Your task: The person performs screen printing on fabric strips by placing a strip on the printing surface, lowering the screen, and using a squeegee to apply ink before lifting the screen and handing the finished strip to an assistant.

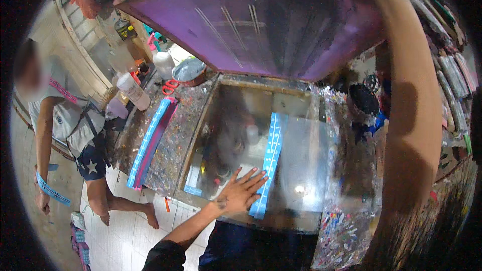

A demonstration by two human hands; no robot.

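My left hand (242,190) lies with fingers spread on a glass-topped table (306,165). Its fingertips touch a light-blue strip with white marks (271,160), laid lengthwise on the glass. My right forearm (414,105) reaches up along the right side toward the edge of a tilted, raised screen-printing frame (170,20); that hand is beyond the upper edge of the view. The frame's purple mesh bears thin pale lines and a dark smeared area.
Left of the glass, a stack of blue and pink strips (150,145) rests on a paint-spattered ledge, near red-handled scissors (170,88), a tub (189,72) and bottles (133,92). A dark paint pot (363,99) stands right. A person (68,115) at left carries a blue strip.
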